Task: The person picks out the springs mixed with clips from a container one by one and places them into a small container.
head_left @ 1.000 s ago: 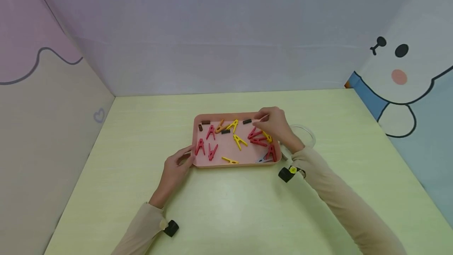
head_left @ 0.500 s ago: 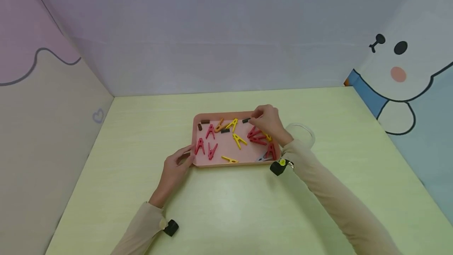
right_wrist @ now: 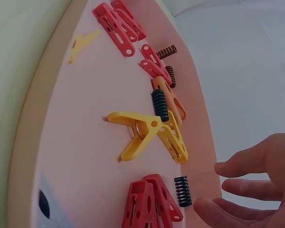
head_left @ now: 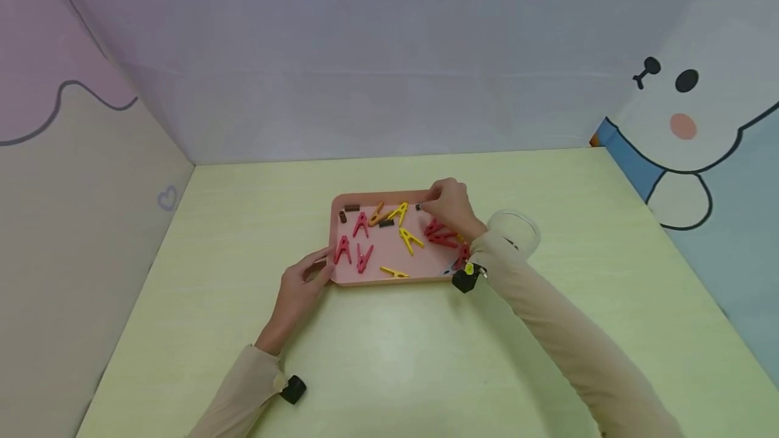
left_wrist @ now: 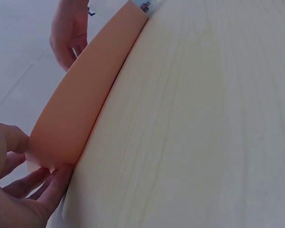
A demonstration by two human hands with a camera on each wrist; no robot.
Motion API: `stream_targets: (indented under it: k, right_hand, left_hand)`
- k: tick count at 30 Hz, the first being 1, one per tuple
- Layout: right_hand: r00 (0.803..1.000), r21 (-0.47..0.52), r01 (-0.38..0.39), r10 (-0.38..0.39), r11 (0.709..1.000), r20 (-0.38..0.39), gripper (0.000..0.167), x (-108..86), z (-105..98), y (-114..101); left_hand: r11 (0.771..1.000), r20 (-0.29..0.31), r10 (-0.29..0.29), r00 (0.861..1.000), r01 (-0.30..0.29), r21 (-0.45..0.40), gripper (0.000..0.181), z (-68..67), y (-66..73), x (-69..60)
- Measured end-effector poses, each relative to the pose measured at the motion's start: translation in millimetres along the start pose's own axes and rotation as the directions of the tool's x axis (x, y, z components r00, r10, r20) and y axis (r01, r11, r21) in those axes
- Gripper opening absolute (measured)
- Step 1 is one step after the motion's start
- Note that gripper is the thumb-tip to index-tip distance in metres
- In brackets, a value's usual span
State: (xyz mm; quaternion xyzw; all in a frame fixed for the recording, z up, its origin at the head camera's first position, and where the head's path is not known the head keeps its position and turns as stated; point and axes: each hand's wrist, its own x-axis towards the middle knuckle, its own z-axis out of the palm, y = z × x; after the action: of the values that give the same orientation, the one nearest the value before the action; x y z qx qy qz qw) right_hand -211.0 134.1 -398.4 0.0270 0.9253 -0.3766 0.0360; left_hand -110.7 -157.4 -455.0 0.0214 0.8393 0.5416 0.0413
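Right grip (head_left: 452, 203) is hovering with fingers parted, holding nothing, just beside a dark spring (right_wrist: 182, 191) in the pink tray (left_wrist: 85, 95). Left grip (head_left: 302, 286) is pinching the tray's near left corner, while red clips (right_wrist: 141, 204) and yellow clips (right_wrist: 153, 124) are lying inside, and the tray is resting on the bench (head_left: 389, 350).

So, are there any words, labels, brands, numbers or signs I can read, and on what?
None: no writing is legible on the pink tray, clips or springs.
The drawn heart and cartoon face carry no words.
Any finer marks are too small to read.
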Motion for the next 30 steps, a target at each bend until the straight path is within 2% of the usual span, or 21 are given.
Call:
stream_targets:
  k: [8, 13, 20, 30]
  right_hand:
    - [1.0, -0.025, -0.014, 0.015, 1.0, 0.003, 0.012, 10.0, 9.6, 5.3]
    - [0.999, -0.076, -0.036, 0.037, 0.996, 0.01, 0.015, 13.6, 14.4, 7.1]
    - [0.999, -0.107, 0.034, -0.037, 0.994, -0.027, 0.012, 15.7, 19.2, 7.7]
    - [0.997, -0.13, 0.038, -0.046, 0.991, -0.06, 0.007, 17.5, 26.4, 5.5]
  left_hand:
    - [1.0, 0.0, -0.009, 1.0, 0.009, -0.012, 0.036, -1.3, -0.5, 0.2]
    - [1.0, -0.001, 0.002, 1.0, -0.002, -0.02, 0.036, -1.3, -0.9, 0.2]
    - [1.0, 0.005, 0.013, 1.0, -0.013, -0.017, 0.035, -0.5, -1.0, 0.0]
    - [1.0, 0.007, 0.003, 1.0, -0.003, -0.012, 0.037, -0.8, -0.9, -0.4]
